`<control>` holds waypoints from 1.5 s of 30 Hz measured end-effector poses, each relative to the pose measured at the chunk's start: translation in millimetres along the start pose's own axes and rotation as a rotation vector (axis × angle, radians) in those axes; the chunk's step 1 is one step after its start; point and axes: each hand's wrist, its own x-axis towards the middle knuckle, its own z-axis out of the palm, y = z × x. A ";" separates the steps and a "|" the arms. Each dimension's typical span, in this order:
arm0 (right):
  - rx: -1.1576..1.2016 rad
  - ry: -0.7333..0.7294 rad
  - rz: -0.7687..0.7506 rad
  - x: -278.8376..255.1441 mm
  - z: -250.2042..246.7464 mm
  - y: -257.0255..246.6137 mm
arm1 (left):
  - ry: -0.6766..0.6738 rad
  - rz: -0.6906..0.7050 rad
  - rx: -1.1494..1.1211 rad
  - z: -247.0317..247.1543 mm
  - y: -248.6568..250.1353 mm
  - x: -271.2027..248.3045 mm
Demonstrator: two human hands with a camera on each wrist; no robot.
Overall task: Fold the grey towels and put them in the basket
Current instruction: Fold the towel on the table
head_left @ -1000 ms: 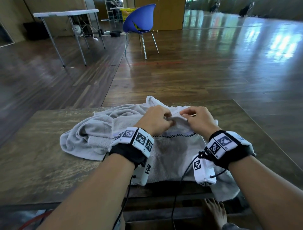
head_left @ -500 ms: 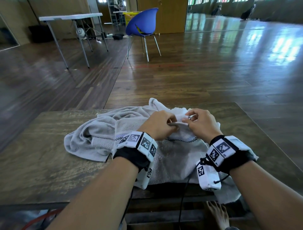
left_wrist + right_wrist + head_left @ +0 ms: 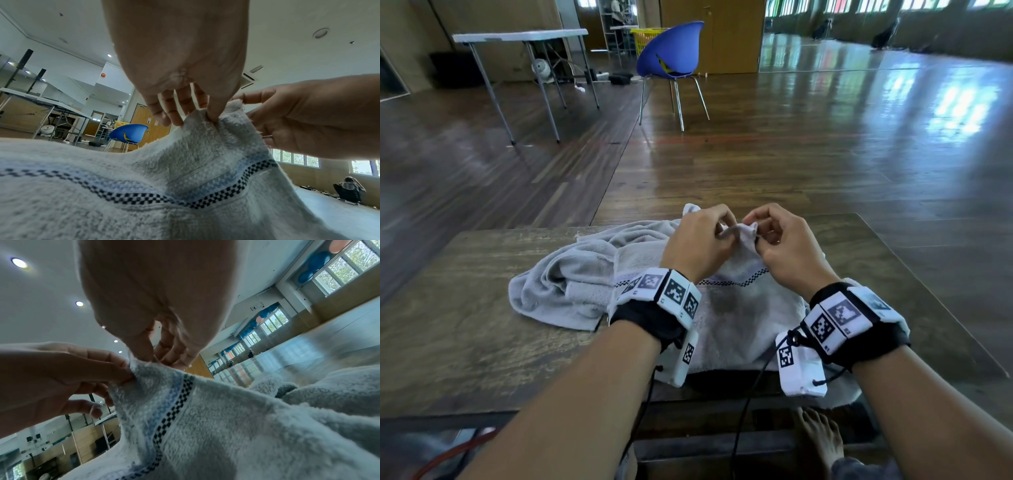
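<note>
A worn wooden table fills the foreground, its top streaked and scuffed. Beyond it stretches a glossy wooden floor that reflects the window light. A blue plastic chair on thin metal legs stands well back on the floor, and just behind it a yellow basket shows partly. To the left of the chair stands a white folding table on grey legs, with a small white fan on the floor beneath it. A bare foot shows below the near edge of the wooden table.
</note>
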 end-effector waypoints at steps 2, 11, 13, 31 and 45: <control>0.041 -0.009 0.014 -8.7 -2.2 -5.8 | 0.007 0.002 -0.002 -2.0 3.8 -6.7; 0.104 0.020 0.033 -39.9 -4.8 -18.6 | -0.011 0.061 -0.081 -16.0 13.2 -35.7; 0.101 0.024 0.015 -43.1 -7.4 -18.6 | -0.048 0.104 -0.080 -17.9 13.4 -38.5; 0.043 0.069 -0.016 -35.8 -12.0 -13.0 | -0.012 0.102 -0.123 -19.2 4.4 -35.2; 0.131 0.078 0.001 -30.9 -9.8 -14.4 | 0.043 0.199 -0.147 -16.3 10.3 -36.0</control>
